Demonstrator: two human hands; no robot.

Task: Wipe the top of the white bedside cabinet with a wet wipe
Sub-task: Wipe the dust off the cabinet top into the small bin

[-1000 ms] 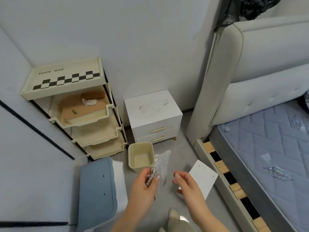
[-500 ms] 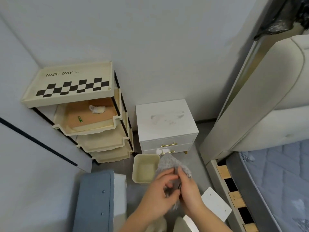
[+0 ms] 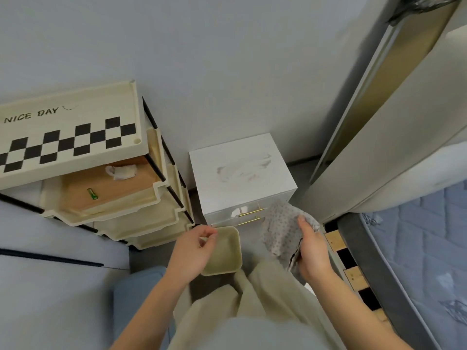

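One dotted grey wet wipe spread in my right hand, ready for the smudged white two-drawer bedside cabinet; left hand loosely curled, holding nothing.

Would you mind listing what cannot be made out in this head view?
- Wet wipe: its lower edge is hidden behind the right hand.
- Cabinet: the lower drawer front is covered by the wipe and bin.
- Left hand: fingertips pinched; contents too small to tell.
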